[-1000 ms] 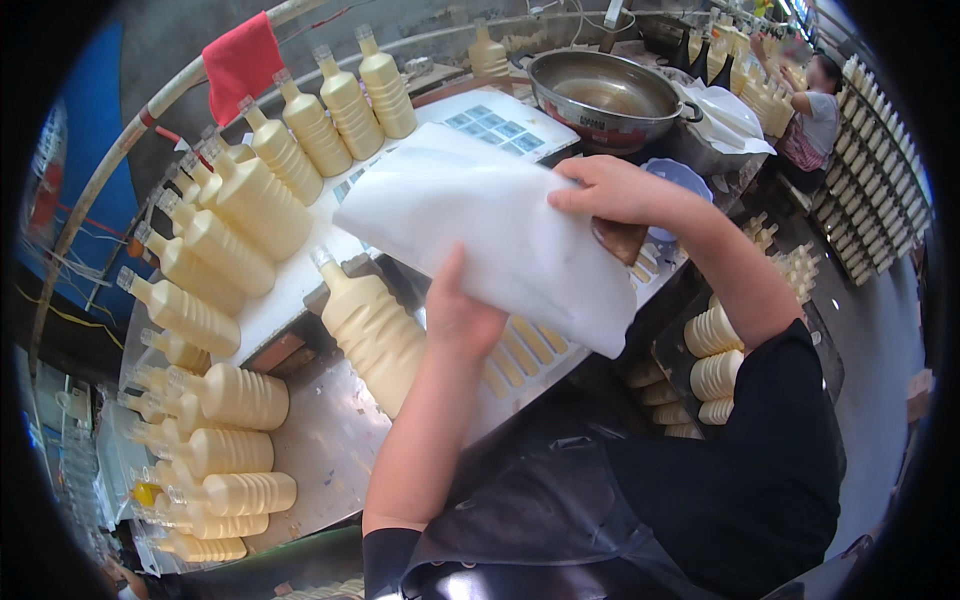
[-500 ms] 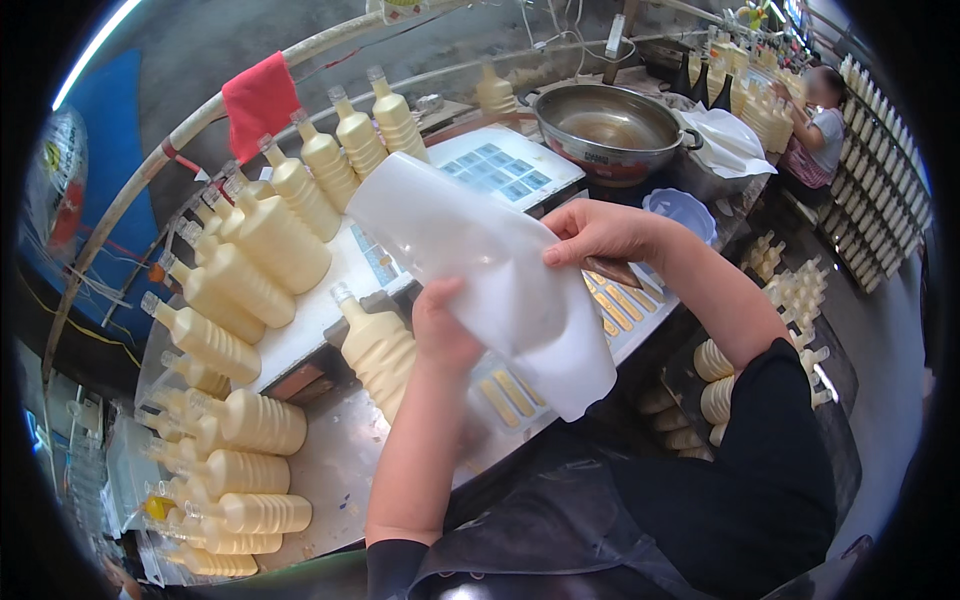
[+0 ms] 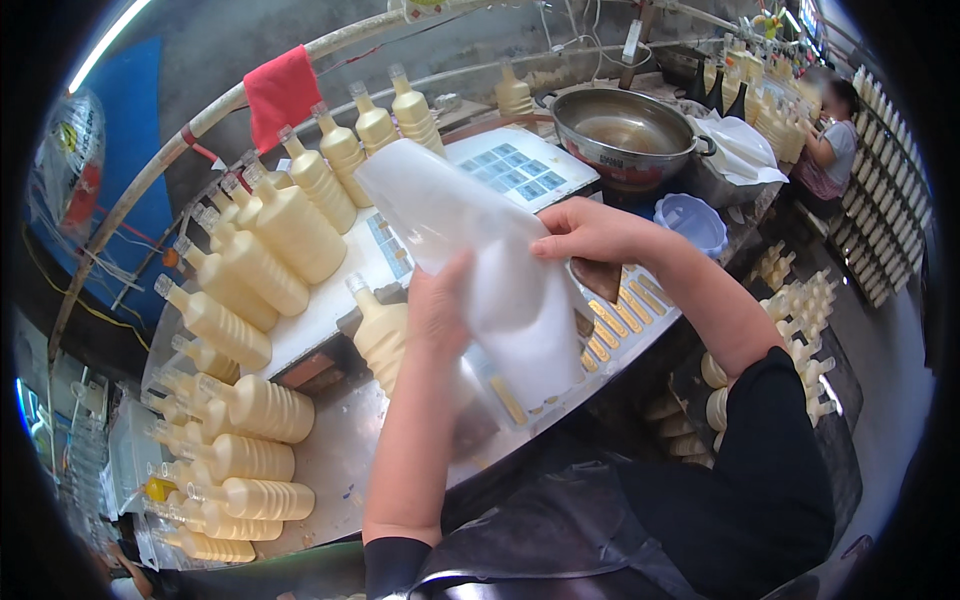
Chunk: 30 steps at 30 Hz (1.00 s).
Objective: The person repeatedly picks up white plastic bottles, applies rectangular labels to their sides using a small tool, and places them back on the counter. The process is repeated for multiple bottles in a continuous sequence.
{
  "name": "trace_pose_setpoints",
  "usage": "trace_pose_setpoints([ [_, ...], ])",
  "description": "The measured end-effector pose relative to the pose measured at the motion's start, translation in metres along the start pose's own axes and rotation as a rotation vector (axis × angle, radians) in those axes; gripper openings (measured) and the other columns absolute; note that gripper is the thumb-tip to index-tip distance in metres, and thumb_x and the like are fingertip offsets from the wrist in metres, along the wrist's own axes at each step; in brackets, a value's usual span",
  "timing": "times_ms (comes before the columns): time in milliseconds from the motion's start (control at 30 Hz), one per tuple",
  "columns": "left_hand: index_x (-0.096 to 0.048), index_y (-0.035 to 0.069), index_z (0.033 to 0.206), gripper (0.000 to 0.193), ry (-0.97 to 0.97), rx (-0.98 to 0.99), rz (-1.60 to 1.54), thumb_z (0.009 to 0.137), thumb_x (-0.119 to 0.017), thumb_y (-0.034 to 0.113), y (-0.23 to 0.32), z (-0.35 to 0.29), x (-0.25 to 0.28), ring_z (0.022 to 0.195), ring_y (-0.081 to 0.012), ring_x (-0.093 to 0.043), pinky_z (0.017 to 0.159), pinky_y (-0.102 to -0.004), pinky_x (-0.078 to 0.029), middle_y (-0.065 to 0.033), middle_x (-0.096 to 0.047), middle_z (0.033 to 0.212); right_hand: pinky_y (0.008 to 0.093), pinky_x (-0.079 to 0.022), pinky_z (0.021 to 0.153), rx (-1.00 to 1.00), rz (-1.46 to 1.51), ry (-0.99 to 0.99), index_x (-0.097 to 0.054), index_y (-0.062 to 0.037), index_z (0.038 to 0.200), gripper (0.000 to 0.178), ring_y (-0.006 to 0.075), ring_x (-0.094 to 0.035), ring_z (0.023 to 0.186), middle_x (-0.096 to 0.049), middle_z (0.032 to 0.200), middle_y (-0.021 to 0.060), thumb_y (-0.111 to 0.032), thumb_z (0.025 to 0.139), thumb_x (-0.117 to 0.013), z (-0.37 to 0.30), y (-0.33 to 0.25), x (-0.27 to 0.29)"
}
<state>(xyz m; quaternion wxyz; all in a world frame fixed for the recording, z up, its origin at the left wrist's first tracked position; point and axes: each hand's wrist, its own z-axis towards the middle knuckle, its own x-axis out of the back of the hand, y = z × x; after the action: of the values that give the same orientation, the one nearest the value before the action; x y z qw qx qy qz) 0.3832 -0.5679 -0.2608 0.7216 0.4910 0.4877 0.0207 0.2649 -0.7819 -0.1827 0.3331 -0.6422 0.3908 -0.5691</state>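
A thin, milky-white flexible sheet (image 3: 490, 285) is stretched between my hands above the worktable, curved and partly blurred. My left hand (image 3: 440, 305) grips its near-left side, with some fingers hidden. My right hand (image 3: 590, 232) pinches its right edge between thumb and fingers. Beneath the right hand juts a brown, flat, pointed thing (image 3: 598, 278); I cannot make out its kind or how it is held. Gold strip labels (image 3: 625, 315) lie in rows on a pale sheet under the hands. A cream-coloured bottle (image 3: 380, 340) with a clear neck stands just beyond my left wrist.
Many cream bottles (image 3: 290, 235) crowd the table's left side. Blue rectangular labels (image 3: 510, 170) lie on a white board. A wide metal basin (image 3: 620, 125) and a lilac bowl (image 3: 690, 222) stand at the back right. Racked bottles (image 3: 885, 190) and another person (image 3: 830, 140) are farther right.
My left hand has shifted slightly up along the sheet, whose lower end now hangs narrower and more blurred. More of the gold labels and the brown pointed thing show. The whole view has shifted slightly.
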Motion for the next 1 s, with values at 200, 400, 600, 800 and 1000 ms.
trace_pose_setpoints([
  [200, -0.045, 0.002, 0.143, 0.057, 0.036, -0.069, 0.410, 0.092, -0.069, -0.002, 0.007, -0.008, -0.021, 0.119, -0.0255, -0.064, 0.100, -0.0405, -0.055, -0.0143, -0.062, 0.133, 0.0343, -0.056, 0.084, 0.081, -0.081, 0.095, -0.068, 0.0015, 0.129, 0.061, 0.0211, -0.071, 0.093, -0.075, 0.104, 0.0140, -0.037, 0.082, -0.079, 0.011, -0.010, -0.002],
  [400, -0.028, 0.005, 0.157, 0.073, 0.003, -0.141, 0.608, 0.093, -0.063, -0.002, -0.005, 0.003, -0.041, 0.122, -0.0238, -0.059, 0.104, -0.0379, -0.048, -0.0153, -0.060, 0.134, 0.0333, -0.055, 0.085, 0.030, 0.009, 0.191, -0.073, 0.0016, 0.115, 0.037, 0.0190, -0.071, 0.092, -0.076, 0.099, 0.0137, -0.023, 0.087, -0.073, 0.004, 0.008, 0.011],
  [600, -0.035, 0.003, 0.155, 0.058, -0.023, -0.155, 0.680, 0.102, -0.057, 0.007, 0.009, 0.014, -0.027, 0.107, -0.0151, -0.062, 0.097, -0.0285, -0.047, -0.0095, -0.064, 0.119, 0.0326, -0.052, 0.057, 0.045, 0.386, 0.731, -0.071, -0.0019, 0.105, 0.025, 0.0125, -0.064, 0.064, -0.069, 0.077, 0.0048, -0.024, 0.095, -0.075, -0.018, 0.017, 0.080],
  [800, -0.062, -0.003, 0.130, 0.034, -0.047, -0.161, 0.854, 0.097, -0.064, 0.000, 0.031, 0.017, -0.032, 0.095, -0.0146, -0.066, 0.091, -0.0279, -0.052, -0.0061, -0.068, 0.099, 0.0322, -0.056, 0.049, 0.387, 0.471, 1.196, -0.069, -0.0048, 0.100, 0.022, 0.0212, -0.071, 0.064, -0.071, 0.084, 0.0084, -0.026, 0.095, -0.074, -0.075, 0.098, 0.278],
  [1000, -0.062, -0.002, 0.128, 0.032, 0.131, -0.118, 0.967, 0.096, -0.061, -0.002, 0.057, 0.006, -0.005, 0.095, -0.0178, -0.066, 0.086, -0.0324, -0.056, -0.0080, -0.068, 0.099, 0.0306, -0.055, 0.055, 0.642, 0.913, 1.400, -0.066, -0.0051, 0.098, 0.020, 0.0235, -0.066, 0.064, -0.064, 0.073, 0.0064, -0.023, 0.102, -0.059, -0.104, 0.173, 0.404],
])
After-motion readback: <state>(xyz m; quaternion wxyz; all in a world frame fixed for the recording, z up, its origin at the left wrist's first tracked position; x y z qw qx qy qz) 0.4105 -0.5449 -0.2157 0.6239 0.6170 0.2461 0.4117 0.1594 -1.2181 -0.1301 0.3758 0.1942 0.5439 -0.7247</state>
